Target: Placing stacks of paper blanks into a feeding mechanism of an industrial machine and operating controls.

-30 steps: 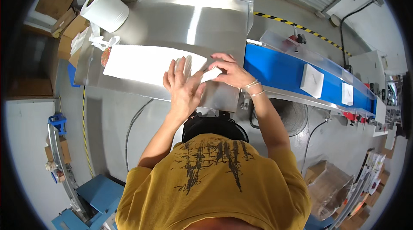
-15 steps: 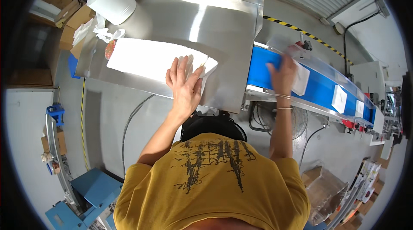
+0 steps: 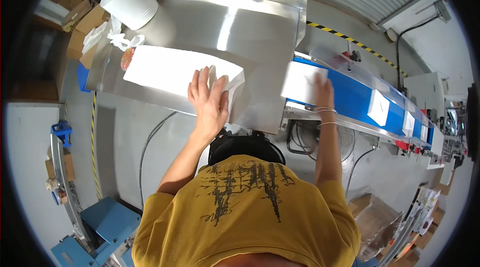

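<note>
Our left grip (image 3: 207, 103), fingers loosely spread, rests on the right end of the white stack (image 3: 162, 68) left of centre, which runs lengthwise leftward; our blurred right grip (image 3: 324, 91) overlaps a white piece (image 3: 299, 82) right of centre, held or not we cannot tell. Steel worktop (image 3: 260, 27), roomy above the stack, adjoins the blue belt (image 3: 351, 91).

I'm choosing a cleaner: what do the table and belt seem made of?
Table: probably stainless steel, satin finish, judging by the grey sheen and bright streaked reflection. Belt: perhaps plastic or rubber, smooth-looking, judging by its even blue surface.
</note>
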The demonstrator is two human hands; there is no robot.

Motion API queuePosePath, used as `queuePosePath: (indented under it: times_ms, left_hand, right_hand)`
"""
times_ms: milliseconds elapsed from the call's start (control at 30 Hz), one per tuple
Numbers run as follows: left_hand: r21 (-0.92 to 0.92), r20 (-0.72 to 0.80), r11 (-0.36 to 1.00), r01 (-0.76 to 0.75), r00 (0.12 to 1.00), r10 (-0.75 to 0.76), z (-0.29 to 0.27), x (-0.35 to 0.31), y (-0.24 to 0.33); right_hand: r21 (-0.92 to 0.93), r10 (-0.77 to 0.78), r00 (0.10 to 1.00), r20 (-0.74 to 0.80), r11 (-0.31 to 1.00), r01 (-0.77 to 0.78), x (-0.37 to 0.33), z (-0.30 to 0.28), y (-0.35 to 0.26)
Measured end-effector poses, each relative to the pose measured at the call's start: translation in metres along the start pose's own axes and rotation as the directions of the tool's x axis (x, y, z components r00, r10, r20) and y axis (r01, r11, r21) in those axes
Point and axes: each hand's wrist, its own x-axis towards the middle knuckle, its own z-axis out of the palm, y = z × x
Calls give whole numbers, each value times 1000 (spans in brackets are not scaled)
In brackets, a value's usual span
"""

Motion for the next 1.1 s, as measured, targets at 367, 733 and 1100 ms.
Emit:
queuePosePath:
  times_ms: [367, 733, 1100]
  left_hand:
    - [-16, 48, 999, -44, 998, 45, -4, -4, -7]
    - [6, 2, 1000, -22, 1000, 22, -3, -2, -17]
    - [37, -38, 998, -59, 997, 60, -3, -6, -20]
  right_hand:
    - [929, -69, 938, 340, 176, -324, 131, -160, -93]
    - [852, -87, 881, 464, -226, -471, 99, -102, -99]
    - [96, 755, 655, -12, 653, -751, 25, -62, 15]
